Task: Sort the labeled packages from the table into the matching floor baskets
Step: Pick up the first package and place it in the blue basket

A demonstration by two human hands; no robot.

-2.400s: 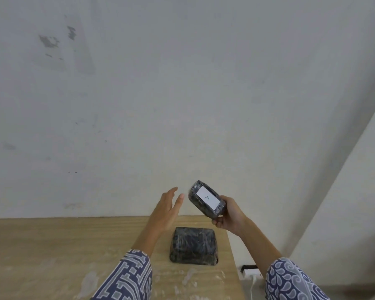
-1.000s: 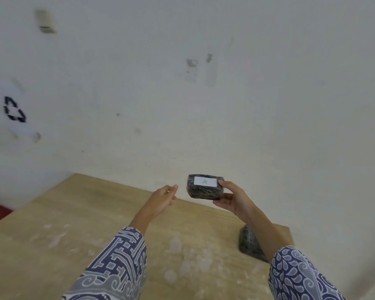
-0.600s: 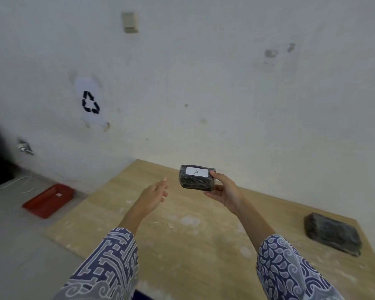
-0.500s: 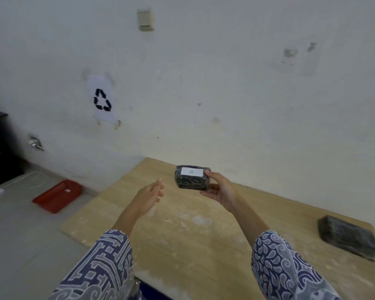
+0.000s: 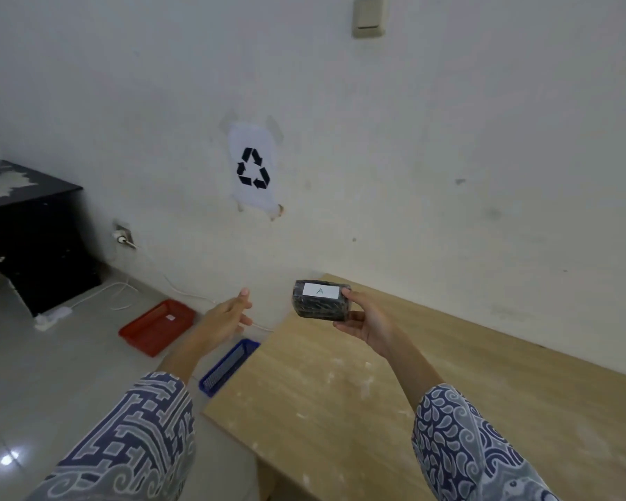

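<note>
On the floor at the left lies a red basket [image 5: 158,326] with a small white tag inside it; what the tag says is too small to read. Just right of it, close against the near-left corner of the tabletop [image 5: 430,403], sits a blue basket [image 5: 228,367], partly hidden behind the left forearm, and no tag on it can be seen from here. The left hand [image 5: 225,320] hangs above the gap between the two baskets, fingers loosely spread and holding nothing. Further right, the right hand [image 5: 364,321] grips a dark film-wrapped package [image 5: 320,301] in the air over the tabletop's left end, thumb on its top edge and fingers beneath, with the white label reading "A" turned up toward the camera.

The step in hand looks to be carrying this package to its matching basket. To do it well, the basket tags should be read before any release: the red one's tag needs a closer look, and the blue one's has to be found first. The package is best kept label-up for the comparison, then lowered close over the right basket and let go low, so it lands flat inside the rim rather than bouncing off onto the tiles. The free left hand could steady it.
</note>
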